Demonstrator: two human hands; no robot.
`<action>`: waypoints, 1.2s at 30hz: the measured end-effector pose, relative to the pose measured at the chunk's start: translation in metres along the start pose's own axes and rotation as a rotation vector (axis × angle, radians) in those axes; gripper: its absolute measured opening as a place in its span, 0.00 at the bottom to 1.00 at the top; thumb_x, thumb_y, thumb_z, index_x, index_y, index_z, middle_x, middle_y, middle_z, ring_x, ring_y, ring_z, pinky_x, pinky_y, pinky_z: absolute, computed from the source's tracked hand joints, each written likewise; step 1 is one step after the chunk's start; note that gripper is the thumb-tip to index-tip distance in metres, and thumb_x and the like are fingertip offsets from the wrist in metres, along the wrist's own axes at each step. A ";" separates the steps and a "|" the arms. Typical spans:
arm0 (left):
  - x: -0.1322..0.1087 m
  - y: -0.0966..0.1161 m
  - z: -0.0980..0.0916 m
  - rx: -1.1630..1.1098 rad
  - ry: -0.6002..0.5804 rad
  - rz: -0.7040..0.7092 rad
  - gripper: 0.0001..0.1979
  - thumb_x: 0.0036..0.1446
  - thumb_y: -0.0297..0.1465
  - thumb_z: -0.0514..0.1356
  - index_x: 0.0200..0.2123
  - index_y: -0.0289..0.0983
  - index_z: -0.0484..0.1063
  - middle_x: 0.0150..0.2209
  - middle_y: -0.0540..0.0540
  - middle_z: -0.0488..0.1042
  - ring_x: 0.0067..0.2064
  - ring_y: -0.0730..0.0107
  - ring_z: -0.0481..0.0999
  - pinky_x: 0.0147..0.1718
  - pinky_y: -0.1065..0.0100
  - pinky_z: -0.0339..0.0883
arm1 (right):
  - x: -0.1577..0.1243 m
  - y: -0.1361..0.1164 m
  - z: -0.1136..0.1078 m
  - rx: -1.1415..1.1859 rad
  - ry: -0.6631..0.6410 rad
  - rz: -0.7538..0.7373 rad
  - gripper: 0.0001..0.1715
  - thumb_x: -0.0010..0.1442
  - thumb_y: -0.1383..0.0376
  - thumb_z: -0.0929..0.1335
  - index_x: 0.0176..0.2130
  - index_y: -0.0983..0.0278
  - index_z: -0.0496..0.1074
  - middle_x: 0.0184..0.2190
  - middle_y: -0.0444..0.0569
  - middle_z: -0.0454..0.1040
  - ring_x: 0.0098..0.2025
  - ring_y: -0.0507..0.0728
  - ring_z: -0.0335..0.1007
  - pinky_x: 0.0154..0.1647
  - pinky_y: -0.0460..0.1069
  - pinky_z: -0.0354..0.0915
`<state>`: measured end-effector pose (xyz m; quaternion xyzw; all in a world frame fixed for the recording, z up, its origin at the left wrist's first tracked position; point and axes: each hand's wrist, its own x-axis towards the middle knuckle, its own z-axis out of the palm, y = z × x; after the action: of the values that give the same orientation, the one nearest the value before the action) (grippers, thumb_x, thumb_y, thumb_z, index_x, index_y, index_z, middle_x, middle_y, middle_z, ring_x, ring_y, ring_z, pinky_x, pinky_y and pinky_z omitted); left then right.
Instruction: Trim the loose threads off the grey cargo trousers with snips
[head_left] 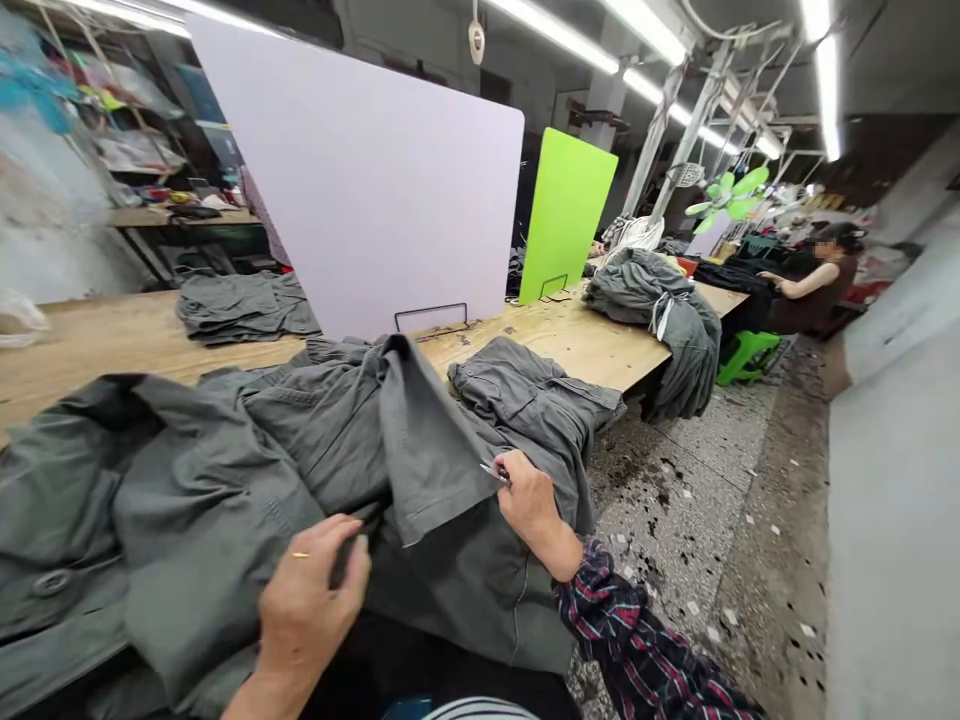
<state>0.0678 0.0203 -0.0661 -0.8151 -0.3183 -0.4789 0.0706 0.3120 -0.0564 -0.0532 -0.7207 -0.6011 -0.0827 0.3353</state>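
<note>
My right hand point(534, 508) is closed around small metal thread snips point(493, 472), most of which it hides. The blades point left, against the edge of a raised grey trouser leg or sleeve point(435, 465); I cannot tell which. My left hand point(313, 600), wearing a gold ring, is beside that hem with thumb and fingers apart and nothing seen between them. Under and around both hands lies a heap of grey garments point(210, 500), one with a round button point(52, 582), draping over the front of the table onto my lap.
On the wooden table point(592, 345) stand a white divider point(375, 180) and a green divider point(566, 215). A folded grey stack point(244, 305) lies behind; a tied grey bundle point(652, 310) hangs over the edge. Farther right, a person point(821, 280) works near a green stool point(748, 357).
</note>
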 end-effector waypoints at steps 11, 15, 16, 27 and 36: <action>-0.012 0.021 0.021 0.106 -0.304 0.065 0.25 0.51 0.38 0.60 0.50 0.34 0.62 0.50 0.33 0.68 0.51 0.48 0.68 0.47 0.50 0.64 | 0.005 -0.051 0.015 0.024 -0.178 -0.324 0.10 0.57 0.72 0.60 0.34 0.61 0.68 0.30 0.45 0.71 0.31 0.52 0.66 0.31 0.47 0.56; -0.016 0.009 0.029 0.132 -0.352 0.045 0.15 0.55 0.31 0.56 0.46 0.34 0.65 0.41 0.38 0.74 0.43 0.54 0.73 0.41 0.54 0.66 | 0.004 -0.056 0.013 0.123 -0.171 -0.299 0.08 0.56 0.69 0.64 0.37 0.59 0.68 0.34 0.41 0.73 0.33 0.50 0.68 0.32 0.44 0.59; -0.016 0.009 0.030 0.124 -0.361 0.025 0.13 0.56 0.29 0.55 0.45 0.34 0.65 0.39 0.39 0.74 0.41 0.55 0.73 0.40 0.55 0.66 | 0.003 -0.056 0.013 0.157 -0.170 -0.290 0.07 0.56 0.68 0.64 0.37 0.59 0.69 0.34 0.41 0.73 0.33 0.50 0.69 0.32 0.43 0.60; -0.011 0.019 0.023 -0.162 -0.411 -0.426 0.27 0.50 0.26 0.60 0.54 0.37 0.56 0.43 0.41 0.74 0.43 0.60 0.74 0.43 0.59 0.68 | 0.000 -0.024 0.039 0.500 -0.181 -0.056 0.06 0.57 0.65 0.63 0.36 0.61 0.69 0.34 0.48 0.73 0.36 0.55 0.71 0.37 0.49 0.67; -0.005 0.026 0.019 -0.298 -0.387 -0.438 0.19 0.52 0.24 0.55 0.49 0.38 0.63 0.39 0.44 0.74 0.38 0.65 0.74 0.40 0.63 0.69 | -0.003 -0.040 0.045 0.169 -0.199 -0.242 0.17 0.57 0.66 0.62 0.47 0.60 0.68 0.46 0.51 0.71 0.41 0.58 0.72 0.36 0.51 0.69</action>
<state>0.0955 0.0063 -0.0755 -0.8047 -0.4199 -0.3600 -0.2160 0.2619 -0.0301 -0.0737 -0.6172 -0.7183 0.0000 0.3211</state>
